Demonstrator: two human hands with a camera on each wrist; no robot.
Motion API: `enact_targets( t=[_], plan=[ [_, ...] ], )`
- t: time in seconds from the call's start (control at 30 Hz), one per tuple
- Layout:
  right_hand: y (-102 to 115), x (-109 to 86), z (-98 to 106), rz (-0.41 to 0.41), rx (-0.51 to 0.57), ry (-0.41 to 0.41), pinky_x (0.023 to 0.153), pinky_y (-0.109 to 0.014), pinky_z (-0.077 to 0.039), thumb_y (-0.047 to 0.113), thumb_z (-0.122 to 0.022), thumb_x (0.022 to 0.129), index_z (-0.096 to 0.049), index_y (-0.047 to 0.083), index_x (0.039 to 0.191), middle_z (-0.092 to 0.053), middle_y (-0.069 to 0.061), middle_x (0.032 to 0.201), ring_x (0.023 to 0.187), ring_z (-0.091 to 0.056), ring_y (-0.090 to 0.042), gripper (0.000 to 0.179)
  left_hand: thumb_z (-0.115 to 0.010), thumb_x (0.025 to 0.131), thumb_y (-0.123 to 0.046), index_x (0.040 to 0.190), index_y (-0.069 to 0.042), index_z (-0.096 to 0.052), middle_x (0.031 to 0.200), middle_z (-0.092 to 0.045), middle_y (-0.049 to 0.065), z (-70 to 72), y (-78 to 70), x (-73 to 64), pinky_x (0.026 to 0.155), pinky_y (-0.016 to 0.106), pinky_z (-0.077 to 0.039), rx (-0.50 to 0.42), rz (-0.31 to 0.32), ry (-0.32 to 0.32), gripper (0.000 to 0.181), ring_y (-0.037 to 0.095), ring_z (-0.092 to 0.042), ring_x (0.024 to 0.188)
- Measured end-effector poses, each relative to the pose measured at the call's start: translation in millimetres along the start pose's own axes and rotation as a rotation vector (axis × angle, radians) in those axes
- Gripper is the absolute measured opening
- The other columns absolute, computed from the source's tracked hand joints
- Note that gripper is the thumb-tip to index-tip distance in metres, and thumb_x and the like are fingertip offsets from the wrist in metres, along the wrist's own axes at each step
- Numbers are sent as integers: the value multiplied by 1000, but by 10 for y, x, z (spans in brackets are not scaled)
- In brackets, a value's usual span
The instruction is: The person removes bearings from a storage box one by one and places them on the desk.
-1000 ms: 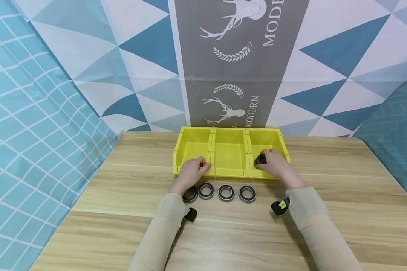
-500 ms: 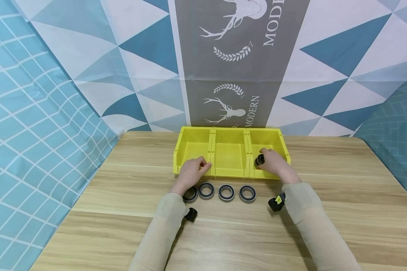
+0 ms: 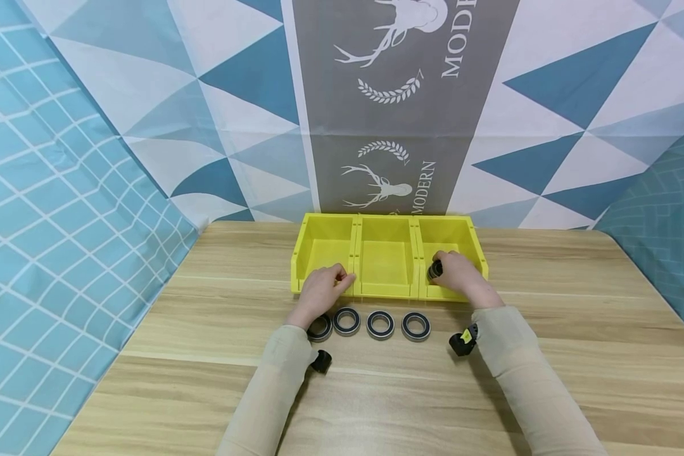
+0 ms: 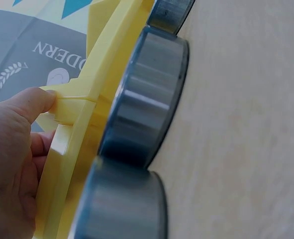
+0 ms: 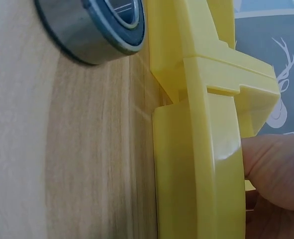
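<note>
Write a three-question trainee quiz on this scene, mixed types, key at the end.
1. Count: in the head view, how many bearings lie on the table in front of the yellow bins?
2. Multiple choice: in which bin does the right hand have its fingers at a dark ring? A) left B) middle C) right
3. True or false: the leftmost bearing on the table is fully visible in the head view.

Key:
1. Four, in a row.
2. C.
3. False; the left hand, at its wrist, covers part of it.
</note>
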State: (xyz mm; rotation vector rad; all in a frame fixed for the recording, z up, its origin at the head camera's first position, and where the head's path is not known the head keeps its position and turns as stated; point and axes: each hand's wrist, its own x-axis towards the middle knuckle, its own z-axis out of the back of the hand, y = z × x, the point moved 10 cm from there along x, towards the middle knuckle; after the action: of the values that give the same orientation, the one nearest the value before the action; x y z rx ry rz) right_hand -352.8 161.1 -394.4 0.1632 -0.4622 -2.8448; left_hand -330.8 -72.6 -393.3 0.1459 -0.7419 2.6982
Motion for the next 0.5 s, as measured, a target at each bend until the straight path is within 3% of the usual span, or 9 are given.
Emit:
enact_targets(
  t=[0.5],
  plan=[
    [-2, -30, 15, -3, 45, -13, 87, -50, -42, 20, -69, 78, -49, -10, 117, -57, -28, 108, 102, -53, -43, 53, -50, 91, -41, 79, -16, -54, 60, -47, -3, -24, 36, 11, 60, 26, -32, 5, 4, 0, 28, 14, -42, 58]
  ],
)
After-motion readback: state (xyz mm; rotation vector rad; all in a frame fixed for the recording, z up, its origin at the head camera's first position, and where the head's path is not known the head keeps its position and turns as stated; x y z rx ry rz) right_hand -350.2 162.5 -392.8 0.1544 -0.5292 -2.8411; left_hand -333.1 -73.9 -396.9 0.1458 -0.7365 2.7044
